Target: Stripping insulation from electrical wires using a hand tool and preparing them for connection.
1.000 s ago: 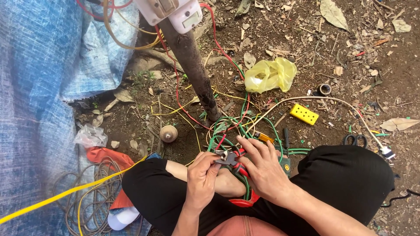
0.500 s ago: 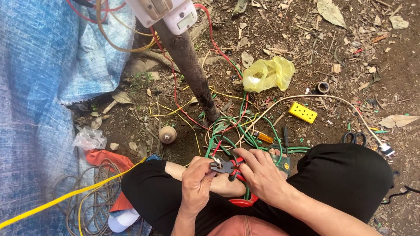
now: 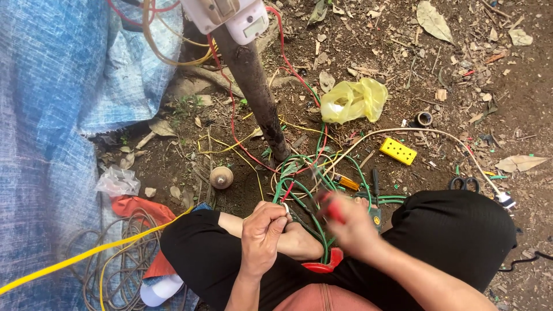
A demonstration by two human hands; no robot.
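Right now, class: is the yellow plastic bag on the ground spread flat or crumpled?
Crumpled. The yellow plastic bag sits bunched into a wrinkled lump on the dirt right of the wooden post, not laid flat.

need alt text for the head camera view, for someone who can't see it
Seen from above, a person sitting cross-legged on bare dirt pinches a wire end in the left hand, while the blurred right hand grips a red-handled tool. Tangled green and red wires lie at a wooden post, near a yellow socket block and blue tarp.

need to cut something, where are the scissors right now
In the head view the scissors lie on the dirt at the right, just beyond the person's black-trousered knee, beside the white cable and right of the yellow socket block.
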